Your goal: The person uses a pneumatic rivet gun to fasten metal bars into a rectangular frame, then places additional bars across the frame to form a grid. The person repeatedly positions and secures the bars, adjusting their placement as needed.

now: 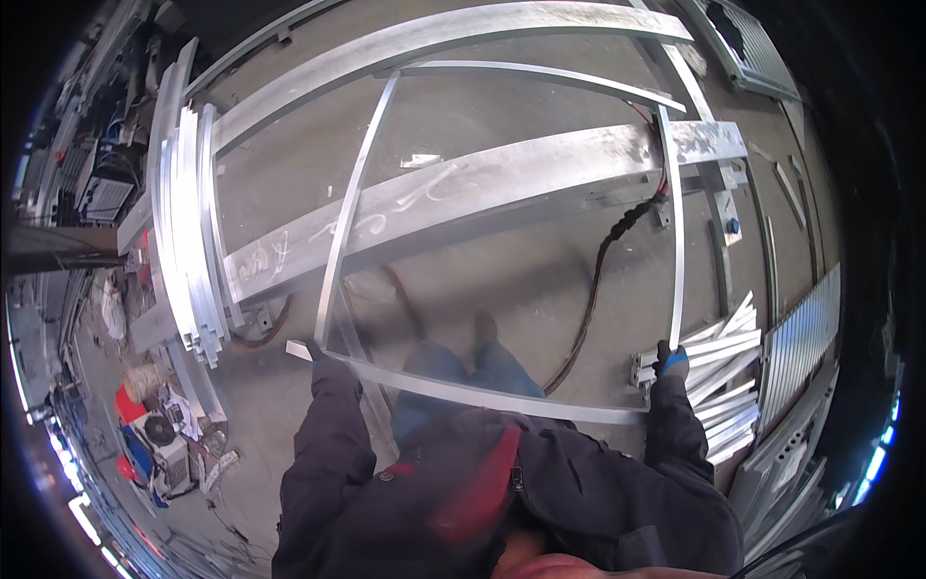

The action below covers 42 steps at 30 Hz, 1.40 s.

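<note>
A large four-sided frame of slim silvery metal bars (676, 232) is held out in front of me. My left hand (326, 355), in a dark glove, is closed around its near left corner, where the near bar sticks out past the side bar. My right hand (672, 359), in a black and blue glove, is wrapped round the near end of the right side bar. The frame's far part lies over two thick metal beams, the nearer beam (492, 179) and the farther beam (434, 37). Finger detail on both hands is partly hidden.
Long bright bars (183, 232) lie bundled across the beams' left ends. Cut metal pieces (725, 386) are piled beside my right arm. A dark hose (596, 294) trails over the floor. At left stands a boxy machine (166, 439) among clutter. A ribbed metal panel (801, 338) lies far right.
</note>
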Each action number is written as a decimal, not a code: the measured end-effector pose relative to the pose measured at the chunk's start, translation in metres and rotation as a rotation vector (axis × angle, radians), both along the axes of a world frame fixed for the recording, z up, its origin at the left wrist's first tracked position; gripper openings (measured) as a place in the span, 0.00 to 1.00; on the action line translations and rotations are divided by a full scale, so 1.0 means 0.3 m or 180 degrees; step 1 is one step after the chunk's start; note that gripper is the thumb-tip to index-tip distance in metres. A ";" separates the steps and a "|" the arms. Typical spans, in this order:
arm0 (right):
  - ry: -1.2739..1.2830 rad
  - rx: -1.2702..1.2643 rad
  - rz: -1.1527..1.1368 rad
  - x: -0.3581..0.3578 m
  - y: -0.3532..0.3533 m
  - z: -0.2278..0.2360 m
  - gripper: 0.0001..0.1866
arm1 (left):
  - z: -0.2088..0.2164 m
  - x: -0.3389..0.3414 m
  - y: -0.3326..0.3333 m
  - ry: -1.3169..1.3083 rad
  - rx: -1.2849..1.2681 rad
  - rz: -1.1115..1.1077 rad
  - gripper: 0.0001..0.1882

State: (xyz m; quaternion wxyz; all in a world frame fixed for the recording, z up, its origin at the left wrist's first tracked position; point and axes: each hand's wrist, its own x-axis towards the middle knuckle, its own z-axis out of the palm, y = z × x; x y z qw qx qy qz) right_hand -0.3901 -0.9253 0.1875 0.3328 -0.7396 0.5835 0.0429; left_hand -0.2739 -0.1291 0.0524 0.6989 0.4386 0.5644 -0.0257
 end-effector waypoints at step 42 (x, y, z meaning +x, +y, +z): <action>-0.1418 0.1221 -0.3081 -0.219 1.487 -0.300 0.31 | -0.273 2.625 0.519 -0.0602 0.6384 -0.4617 0.40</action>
